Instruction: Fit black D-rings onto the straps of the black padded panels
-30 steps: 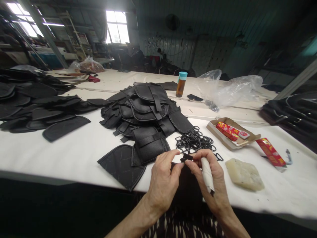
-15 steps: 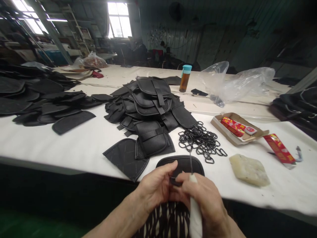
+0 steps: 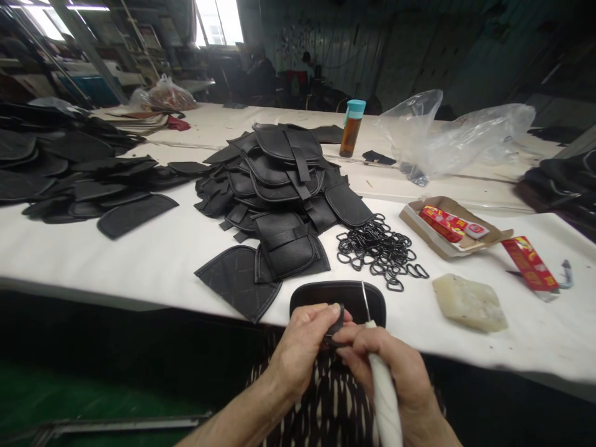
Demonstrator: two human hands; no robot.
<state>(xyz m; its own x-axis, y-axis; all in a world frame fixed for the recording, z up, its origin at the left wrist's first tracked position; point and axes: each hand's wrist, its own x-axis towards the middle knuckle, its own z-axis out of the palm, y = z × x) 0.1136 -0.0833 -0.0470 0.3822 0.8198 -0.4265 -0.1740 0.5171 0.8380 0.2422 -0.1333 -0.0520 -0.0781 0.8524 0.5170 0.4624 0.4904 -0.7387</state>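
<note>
At the table's front edge, my left hand (image 3: 302, 341) is closed, its thumb and fingers pinching a short black strap (image 3: 336, 324). My right hand (image 3: 400, 366) grips a white-handled awl (image 3: 384, 391), its thin metal shaft pointing up and away. The thumb and fingertips of that same hand meet the strap's lower end; whether a ring sits there is hidden. Just beyond both hands lies a rounded black leather-like piece (image 3: 321, 294) with a piped edge. A pile of black D-rings (image 3: 377, 245) rests behind it on the white table covering.
A heap of black strapped pouches (image 3: 284, 174) stands at centre, with flat black pieces (image 3: 79, 180) to the left. On the right are a wax-like block (image 3: 468, 303), a cardboard box (image 3: 433, 239) and a red packet (image 3: 529, 264). Farther back stands a blue-lidded bottle (image 3: 352, 128).
My left thumb has come down from a raised position onto the strap, which now shows upright between the fingers. The awl's shaft leans more to the left. The view has tilted downward.
</note>
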